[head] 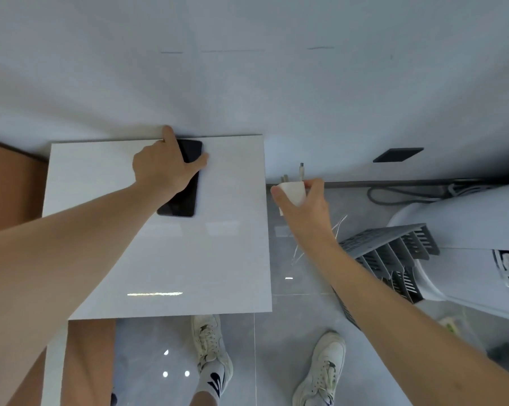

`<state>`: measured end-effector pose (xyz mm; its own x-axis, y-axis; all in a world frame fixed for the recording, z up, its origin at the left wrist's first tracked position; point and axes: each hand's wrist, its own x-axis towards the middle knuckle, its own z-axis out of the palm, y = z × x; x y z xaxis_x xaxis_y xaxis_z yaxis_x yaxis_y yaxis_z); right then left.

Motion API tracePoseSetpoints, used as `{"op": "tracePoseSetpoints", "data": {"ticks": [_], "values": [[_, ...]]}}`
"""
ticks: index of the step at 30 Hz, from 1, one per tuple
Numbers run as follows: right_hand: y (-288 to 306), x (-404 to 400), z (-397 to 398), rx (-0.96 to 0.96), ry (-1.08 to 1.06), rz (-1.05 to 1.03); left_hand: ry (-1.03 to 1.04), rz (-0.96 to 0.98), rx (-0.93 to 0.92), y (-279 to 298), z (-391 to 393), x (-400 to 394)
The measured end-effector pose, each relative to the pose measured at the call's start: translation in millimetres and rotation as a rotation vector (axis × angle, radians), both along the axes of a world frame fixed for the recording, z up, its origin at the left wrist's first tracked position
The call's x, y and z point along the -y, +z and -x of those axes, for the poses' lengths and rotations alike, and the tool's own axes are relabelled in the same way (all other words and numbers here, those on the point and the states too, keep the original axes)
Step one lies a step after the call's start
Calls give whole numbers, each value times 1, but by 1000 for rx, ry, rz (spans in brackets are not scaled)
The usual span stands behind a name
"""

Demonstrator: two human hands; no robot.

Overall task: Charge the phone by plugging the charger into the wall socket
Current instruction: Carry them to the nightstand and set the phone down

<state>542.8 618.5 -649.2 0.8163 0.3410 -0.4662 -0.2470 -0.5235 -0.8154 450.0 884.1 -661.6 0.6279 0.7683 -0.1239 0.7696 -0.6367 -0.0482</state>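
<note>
Nearest us, our two white sneakers [210,344] stand on the grey tiled floor [291,332], at the near edge of the white desk [165,259]. Our right hand [303,206] holds the white charger [291,192] off the desk's right edge, fingers [316,184] closed around its body, prongs and cable plug pointing toward the wall. The thin white cable [337,225] trails loose below the wrist; we judge it could snag on the grey slotted rack [394,253] just beside the forearm. Our left hand [162,168] lies on the black phone [186,189], fingers spread over its far end, near the desk's back edge; a careless push could slide it against the wall. Farthest, the dark wall socket [398,154] sits low on the wall [247,83], with open floor between it and the charger, though a dark cord [400,194] lies along the skirting.
</note>
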Motion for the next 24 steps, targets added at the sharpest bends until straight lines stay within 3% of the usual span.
{"op": "tracePoseSetpoints", "data": {"ticks": [12, 24], "values": [[8, 20, -15, -33, -39, -48, 104, 70, -37, 3, 3, 14], [31, 38, -15, -88, 20, -100, 14, 42, 163, 40, 27, 83]]}}
